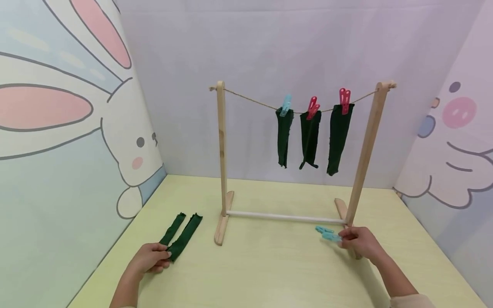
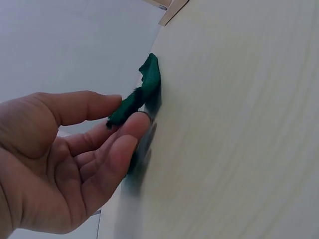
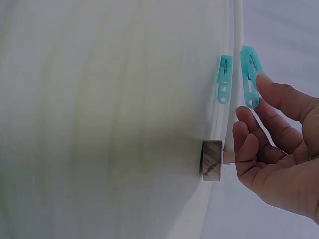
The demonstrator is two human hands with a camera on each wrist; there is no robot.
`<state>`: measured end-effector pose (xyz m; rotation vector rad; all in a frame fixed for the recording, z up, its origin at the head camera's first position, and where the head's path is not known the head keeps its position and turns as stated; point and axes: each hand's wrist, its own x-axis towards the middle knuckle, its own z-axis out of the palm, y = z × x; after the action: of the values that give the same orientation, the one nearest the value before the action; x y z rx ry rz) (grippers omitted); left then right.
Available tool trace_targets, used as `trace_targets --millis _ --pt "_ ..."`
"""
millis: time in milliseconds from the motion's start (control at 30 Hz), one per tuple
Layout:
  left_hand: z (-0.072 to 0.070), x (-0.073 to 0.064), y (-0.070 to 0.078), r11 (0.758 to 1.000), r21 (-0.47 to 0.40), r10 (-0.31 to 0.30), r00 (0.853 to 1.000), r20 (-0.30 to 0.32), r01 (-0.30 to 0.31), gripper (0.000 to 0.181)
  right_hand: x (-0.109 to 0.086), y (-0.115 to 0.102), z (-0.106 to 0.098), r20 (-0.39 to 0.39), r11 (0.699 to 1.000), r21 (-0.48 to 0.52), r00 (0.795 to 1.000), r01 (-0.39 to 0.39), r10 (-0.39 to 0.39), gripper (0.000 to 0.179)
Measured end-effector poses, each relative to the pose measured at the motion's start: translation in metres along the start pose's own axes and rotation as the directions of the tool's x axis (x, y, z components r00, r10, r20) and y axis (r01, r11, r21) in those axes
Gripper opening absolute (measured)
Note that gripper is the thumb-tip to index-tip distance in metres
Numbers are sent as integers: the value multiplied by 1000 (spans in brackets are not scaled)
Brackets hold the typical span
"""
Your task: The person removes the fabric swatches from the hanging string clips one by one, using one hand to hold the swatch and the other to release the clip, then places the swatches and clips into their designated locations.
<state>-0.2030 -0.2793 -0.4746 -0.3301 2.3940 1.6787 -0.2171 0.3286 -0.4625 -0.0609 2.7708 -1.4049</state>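
With thumb and fingers my left hand [image 1: 150,257] pinches the near end of a dark green cloth strip [image 1: 186,238]; in the left wrist view this cloth [image 2: 150,79] bends up off the table. A second, narrower green strip [image 1: 173,229] lies just left of it. At the right foot of the wooden rack, my right hand [image 1: 360,242] pinches a light blue clothespin [image 1: 331,236] between thumb and finger. In the right wrist view the held clothespin [image 3: 250,74] is raised beside another blue clothespin [image 3: 225,79], which rests on the table.
A wooden rack with a left post [image 1: 222,149] and right post [image 1: 367,149] carries a sagging string [image 1: 250,99]. Three green cloth pieces hang from it by one blue and two red clothespins [image 1: 345,102]. A white bar [image 1: 285,217] joins the feet low down.
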Motion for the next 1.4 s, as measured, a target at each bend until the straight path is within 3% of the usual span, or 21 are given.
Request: trace_targets --millis 233,500,867,1033,1400 --pt "0 0 1 997 72 20 995 94 -26 29 0 4 -3 36 999 -45 999 17 -15 28" --pt "3 -3 6 983 179 37 999 35 -42 18 3 9 -7 68 996 -79 997 34 -29 24" --pt "-3 -11 21 980 177 94 996 12 -95 22 7 8 -6 74 981 -194 996 -26 40 22" --pt "0 -9 26 983 139 116 992 58 -123 26 7 13 -8 83 987 -160 996 -13 26 24" --pt "16 -4 43 980 48 185 973 134 -193 33 4 16 -18 143 997 24 987 68 -71 34"
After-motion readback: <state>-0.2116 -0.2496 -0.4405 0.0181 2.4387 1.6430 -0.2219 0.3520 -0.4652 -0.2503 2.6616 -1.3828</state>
